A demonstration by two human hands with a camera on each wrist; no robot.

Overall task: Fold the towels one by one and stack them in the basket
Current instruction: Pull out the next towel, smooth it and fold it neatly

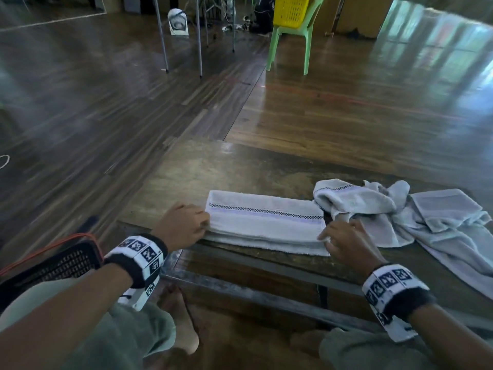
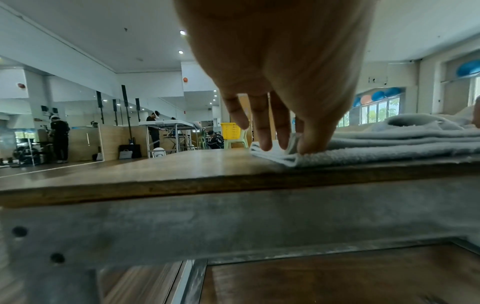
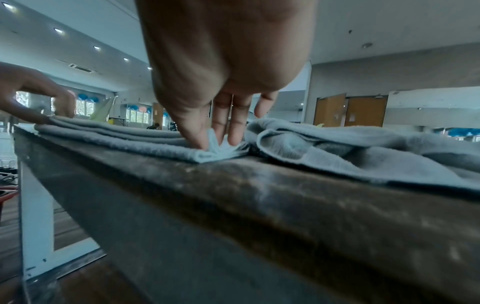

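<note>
A white towel (image 1: 266, 222) with a checkered stripe lies folded into a long strip on the low wooden table (image 1: 192, 169). My left hand (image 1: 204, 227) pinches the layers at its left end, the thumb and fingers (image 2: 265, 142) closing on the fold. At the right end my right hand (image 1: 326, 237) pinches a corner of the same towel (image 3: 155, 144) between thumb and fingers (image 3: 233, 137). More white towels (image 1: 416, 212) lie crumpled on the table just right of it. A black mesh basket (image 1: 66, 260) with an orange rim sits low at my left, beside my knee.
The table's metal frame (image 1: 240, 287) runs along the near edge above my bare feet. Across the wooden floor stand a green plastic chair (image 1: 293, 46) carrying a yellow basket (image 1: 290, 12), and thin metal table legs (image 1: 198, 36). People work at far tables (image 2: 166, 123).
</note>
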